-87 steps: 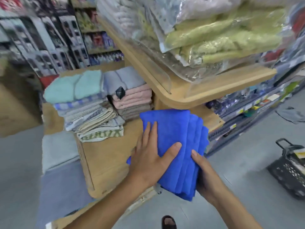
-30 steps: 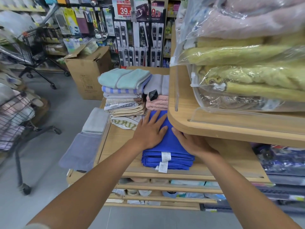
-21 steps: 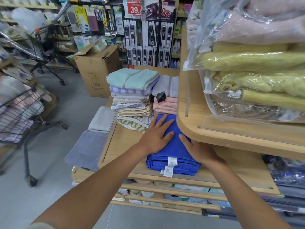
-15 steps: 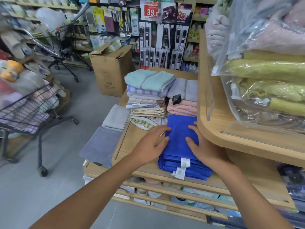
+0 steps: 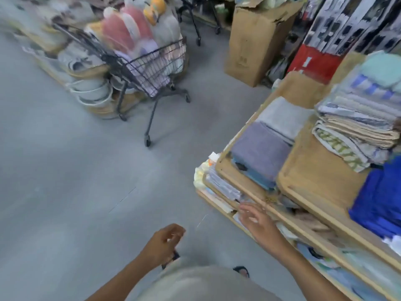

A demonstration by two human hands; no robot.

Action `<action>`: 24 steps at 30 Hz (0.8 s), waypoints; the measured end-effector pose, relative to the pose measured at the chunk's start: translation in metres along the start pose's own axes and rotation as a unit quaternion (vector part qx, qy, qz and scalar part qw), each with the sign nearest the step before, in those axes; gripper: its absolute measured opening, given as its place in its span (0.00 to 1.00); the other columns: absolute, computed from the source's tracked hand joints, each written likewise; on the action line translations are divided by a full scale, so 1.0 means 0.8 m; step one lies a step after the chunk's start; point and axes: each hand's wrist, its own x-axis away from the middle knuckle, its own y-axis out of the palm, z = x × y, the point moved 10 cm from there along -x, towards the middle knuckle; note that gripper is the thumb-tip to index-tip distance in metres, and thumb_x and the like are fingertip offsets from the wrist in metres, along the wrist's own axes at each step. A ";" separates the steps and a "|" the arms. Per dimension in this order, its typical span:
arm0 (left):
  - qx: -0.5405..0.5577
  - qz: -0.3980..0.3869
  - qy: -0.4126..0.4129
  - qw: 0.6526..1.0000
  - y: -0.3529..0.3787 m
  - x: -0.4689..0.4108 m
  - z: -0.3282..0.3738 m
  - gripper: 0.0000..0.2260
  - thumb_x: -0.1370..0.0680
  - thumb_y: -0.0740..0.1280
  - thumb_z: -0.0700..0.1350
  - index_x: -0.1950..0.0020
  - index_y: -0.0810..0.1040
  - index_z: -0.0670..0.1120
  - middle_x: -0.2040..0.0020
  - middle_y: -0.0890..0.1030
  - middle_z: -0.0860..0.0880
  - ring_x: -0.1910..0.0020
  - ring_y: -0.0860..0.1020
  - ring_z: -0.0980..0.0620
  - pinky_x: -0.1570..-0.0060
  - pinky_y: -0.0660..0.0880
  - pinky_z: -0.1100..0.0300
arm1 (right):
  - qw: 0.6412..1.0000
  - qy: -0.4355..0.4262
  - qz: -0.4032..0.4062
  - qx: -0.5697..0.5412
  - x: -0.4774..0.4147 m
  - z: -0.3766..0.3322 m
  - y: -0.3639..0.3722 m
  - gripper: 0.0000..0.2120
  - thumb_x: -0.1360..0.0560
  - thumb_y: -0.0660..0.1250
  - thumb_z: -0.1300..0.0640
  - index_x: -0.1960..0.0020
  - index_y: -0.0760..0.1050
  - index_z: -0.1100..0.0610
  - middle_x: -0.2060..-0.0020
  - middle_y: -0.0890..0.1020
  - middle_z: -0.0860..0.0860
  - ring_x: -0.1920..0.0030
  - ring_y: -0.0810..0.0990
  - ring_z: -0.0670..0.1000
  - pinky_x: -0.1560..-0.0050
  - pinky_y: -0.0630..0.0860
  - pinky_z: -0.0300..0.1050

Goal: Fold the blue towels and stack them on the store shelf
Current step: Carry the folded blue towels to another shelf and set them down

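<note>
The folded blue towels [image 5: 382, 198] lie stacked on the wooden store shelf [image 5: 319, 170] at the right edge of the view, beside a pile of striped and beige towels [image 5: 355, 127]. My left hand [image 5: 161, 244] hangs over the grey floor with its fingers loosely curled and nothing in it. My right hand [image 5: 257, 220] is in the air by the shelf's lower front corner, fingers relaxed and empty. Both hands are well clear of the blue stack. The view is blurred.
Grey and lilac towels [image 5: 267, 142] lie on the shelf's lower left tier. A wire shopping cart [image 5: 149, 68] full of bagged goods stands on the floor to the left. A cardboard box [image 5: 253, 42] stands behind the shelf. Open grey floor lies in front.
Both hands have come off the blue towel stack and dropped low. The view has swung left toward the floor and the cart, leaving the stack at the right edge.
</note>
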 end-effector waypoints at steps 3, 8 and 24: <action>0.006 0.018 -0.088 0.996 -0.050 0.047 -0.127 0.11 0.19 0.65 0.40 0.52 0.83 0.55 0.54 0.85 0.56 0.53 0.82 0.58 0.51 0.76 0.62 | 0.990 0.106 -0.083 0.038 -0.017 0.055 0.090 0.14 0.20 0.70 0.58 0.36 0.76 0.51 0.32 0.74 0.49 0.36 0.77 0.48 0.37 0.72 0.42; 0.048 0.021 -0.187 0.981 -0.107 0.081 -0.236 0.10 0.19 0.67 0.38 0.54 0.85 0.50 0.56 0.86 0.51 0.53 0.83 0.50 0.42 0.77 0.45 | 0.966 0.235 -0.101 0.027 -0.040 0.087 0.152 0.11 0.20 0.70 0.56 0.39 0.80 0.55 0.38 0.79 0.51 0.40 0.79 0.48 0.44 0.76 0.43; 0.163 0.108 -0.123 0.973 -0.385 -0.196 -0.058 0.09 0.17 0.65 0.46 0.50 0.82 0.59 0.48 0.85 0.53 0.50 0.81 0.60 0.52 0.74 0.69 | 0.977 0.125 -0.115 -0.129 -0.437 -0.171 0.246 0.11 0.20 0.67 0.65 0.41 0.81 0.55 0.44 0.85 0.52 0.42 0.82 0.50 0.37 0.76 0.49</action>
